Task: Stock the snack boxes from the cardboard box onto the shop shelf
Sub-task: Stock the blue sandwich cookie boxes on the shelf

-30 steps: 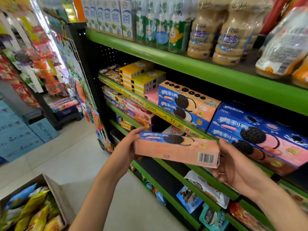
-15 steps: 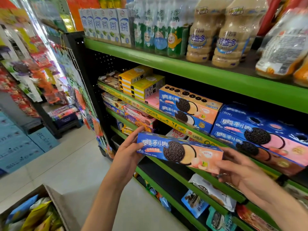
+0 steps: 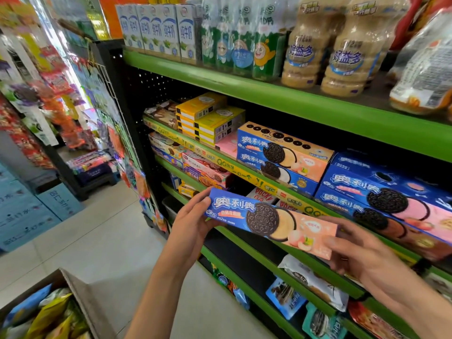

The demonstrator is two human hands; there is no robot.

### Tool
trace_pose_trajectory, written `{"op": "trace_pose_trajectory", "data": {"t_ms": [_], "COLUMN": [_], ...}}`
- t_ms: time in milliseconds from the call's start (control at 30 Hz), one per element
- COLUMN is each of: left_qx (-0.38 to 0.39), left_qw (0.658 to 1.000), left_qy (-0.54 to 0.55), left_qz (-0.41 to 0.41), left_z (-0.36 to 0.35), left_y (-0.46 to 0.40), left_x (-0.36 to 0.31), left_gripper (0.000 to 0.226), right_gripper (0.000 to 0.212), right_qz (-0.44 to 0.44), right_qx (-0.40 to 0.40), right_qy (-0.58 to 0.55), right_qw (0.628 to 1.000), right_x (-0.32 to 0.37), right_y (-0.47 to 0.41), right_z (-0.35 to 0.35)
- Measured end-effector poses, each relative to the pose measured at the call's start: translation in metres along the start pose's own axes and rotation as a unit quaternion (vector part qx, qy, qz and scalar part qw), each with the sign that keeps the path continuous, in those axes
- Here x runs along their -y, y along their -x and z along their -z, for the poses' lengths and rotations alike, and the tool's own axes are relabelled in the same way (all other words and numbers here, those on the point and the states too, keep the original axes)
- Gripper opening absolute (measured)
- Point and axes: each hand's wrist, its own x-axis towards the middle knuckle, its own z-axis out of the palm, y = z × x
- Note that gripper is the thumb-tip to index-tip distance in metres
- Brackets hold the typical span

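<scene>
Since a second ago the cookie box (image 3: 270, 222) has turned from barcode side to printed front facing up. Left hand (image 3: 193, 222) grips its 9 o'clock end, right hand (image 3: 354, 250) its 3 o'clock end. Box off the shelf (image 3: 264, 177); cardboard box (image 3: 83, 297) at 7 o'clock.

I see a pale tiled floor (image 3: 80, 243), blue cartons (image 3: 24, 211) stacked left, bright daylight behind hanging packets (image 3: 56, 79).
</scene>
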Motion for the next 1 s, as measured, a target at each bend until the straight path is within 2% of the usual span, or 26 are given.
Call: {"op": "trace_pose_trajectory", "data": {"t_ms": [167,333,433,567,633,767,867,1000], "left_qx": [-0.003,0.016,0.030,0.040,0.042,0.040,0.034,0.027], "left_qw": [1.000,1.000,0.999,0.998,0.997,0.996,0.991,0.962], "left_qy": [-0.001,-0.010,0.000,0.018,0.016,-0.044,-0.097,-0.240], "left_qz": [-0.008,-0.014,-0.020,-0.049,-0.056,-0.073,-0.087,-0.129], "left_z": [0.001,0.002,0.001,-0.008,-0.015,-0.031,-0.039,-0.046], "left_y": [-0.002,-0.005,-0.009,-0.015,-0.020,-0.030,-0.039,-0.063], "left_x": [0.000,-0.002,-0.004,-0.010,-0.014,-0.018,-0.019,-0.035], "left_gripper": [0.023,0.033,0.034,0.030,0.034,0.033,0.031,0.037], "right_gripper": [0.046,0.051,0.057,0.045,0.046,0.058,0.051,0.054], "right_qz": [0.009,0.035,0.073,0.147,0.174,0.208,0.237,0.261], "right_qx": [-0.002,-0.017,-0.022,-0.030,-0.035,-0.051,-0.068,-0.087], "right_qy": [0.048,0.109,0.128,0.157,0.174,0.197,0.208,0.210], "right_qw": [0.999,0.993,0.989,0.976,0.969,0.957,0.947,0.938], "right_x": [0.005,0.013,0.017,0.025,0.029,0.036,0.038,0.034], "right_y": [0.000,0.004,0.006,0.009,0.009,0.008,0.012,0.017], "right_z": [-0.001,-0.003,-0.006,-0.006,-0.003,0.003,0.008,0.017]}}
